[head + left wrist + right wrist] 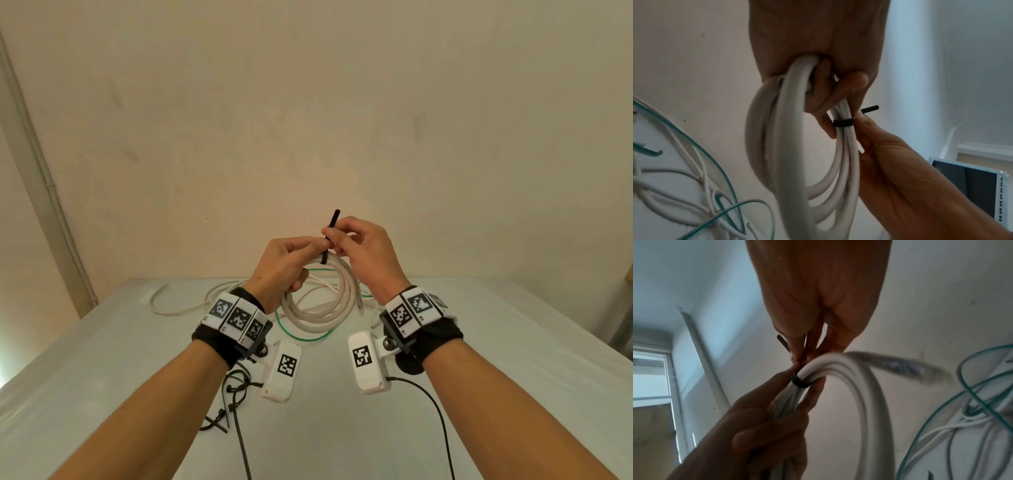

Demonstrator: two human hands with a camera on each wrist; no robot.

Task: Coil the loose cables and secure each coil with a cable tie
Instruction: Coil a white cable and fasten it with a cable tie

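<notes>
While left hand (278,270) grips the white coil (318,321), right hand (369,260) pinches its seemingly tight black tie (333,222)
</notes>
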